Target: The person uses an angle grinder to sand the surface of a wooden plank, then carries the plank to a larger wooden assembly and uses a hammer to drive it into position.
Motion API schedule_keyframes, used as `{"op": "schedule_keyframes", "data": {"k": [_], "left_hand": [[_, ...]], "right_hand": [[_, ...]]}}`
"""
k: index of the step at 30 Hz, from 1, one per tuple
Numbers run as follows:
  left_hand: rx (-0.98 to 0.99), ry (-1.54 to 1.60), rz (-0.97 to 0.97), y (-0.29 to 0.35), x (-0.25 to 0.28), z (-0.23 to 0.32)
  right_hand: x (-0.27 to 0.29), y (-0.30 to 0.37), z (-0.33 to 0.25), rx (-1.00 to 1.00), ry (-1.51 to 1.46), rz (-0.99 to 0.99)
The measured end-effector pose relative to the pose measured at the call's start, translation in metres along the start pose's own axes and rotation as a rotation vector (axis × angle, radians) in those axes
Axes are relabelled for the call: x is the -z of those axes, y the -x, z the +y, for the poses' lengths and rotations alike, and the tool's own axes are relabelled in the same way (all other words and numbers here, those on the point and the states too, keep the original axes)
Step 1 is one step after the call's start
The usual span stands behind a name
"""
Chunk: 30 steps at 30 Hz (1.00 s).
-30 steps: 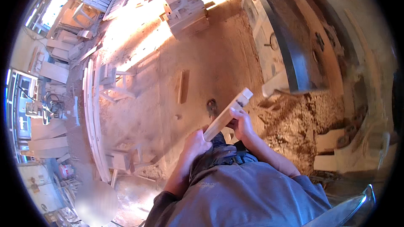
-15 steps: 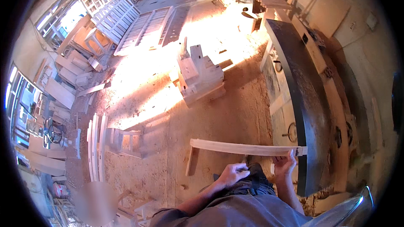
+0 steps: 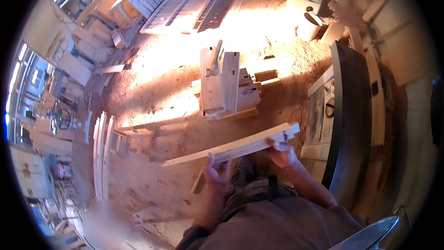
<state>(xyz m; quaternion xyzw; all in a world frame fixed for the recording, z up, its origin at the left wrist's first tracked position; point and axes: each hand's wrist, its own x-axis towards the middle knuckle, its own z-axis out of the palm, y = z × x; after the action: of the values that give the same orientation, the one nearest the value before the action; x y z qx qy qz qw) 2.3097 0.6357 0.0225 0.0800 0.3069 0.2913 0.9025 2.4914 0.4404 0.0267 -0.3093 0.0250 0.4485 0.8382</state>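
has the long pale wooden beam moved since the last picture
Yes, leftward: the long pale wooden beam overlapped the long black-edged table half a second ago; now its right end shows left of it.

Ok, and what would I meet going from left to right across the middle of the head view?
Dark round wheel, long pale wooden strips, bare left hand, bare right hand, long black-edged bench. The long pale wooden beam runs across both hands, so its place is unclear.
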Motion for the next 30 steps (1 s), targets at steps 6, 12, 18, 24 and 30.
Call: {"op": "schedule_keyframes", "data": {"k": [6, 12, 18, 24, 30], "left_hand": [[-0.290, -0.026, 0.218, -0.092, -0.004, 0.053], [-0.559, 0.049, 0.556, -0.120, -0.002, 0.074], [-0.694, 0.021, 0.616, -0.109, -0.010, 0.065], [-0.815, -0.002, 0.893, -0.083, -0.040, -0.004], [-0.885, -0.078, 1.208, -0.092, -0.121, -0.090]], "right_hand": [[0.014, -0.109, -0.041, -0.409, 0.594, 0.126], [0.077, -0.219, -0.090, -0.252, 1.315, 0.040], [0.011, -0.404, -0.106, 0.044, 1.921, -0.364], [-0.074, -0.572, -0.073, 0.426, 2.280, -0.876], [-0.070, -0.689, -0.068, 0.399, 2.815, -1.091]]}}
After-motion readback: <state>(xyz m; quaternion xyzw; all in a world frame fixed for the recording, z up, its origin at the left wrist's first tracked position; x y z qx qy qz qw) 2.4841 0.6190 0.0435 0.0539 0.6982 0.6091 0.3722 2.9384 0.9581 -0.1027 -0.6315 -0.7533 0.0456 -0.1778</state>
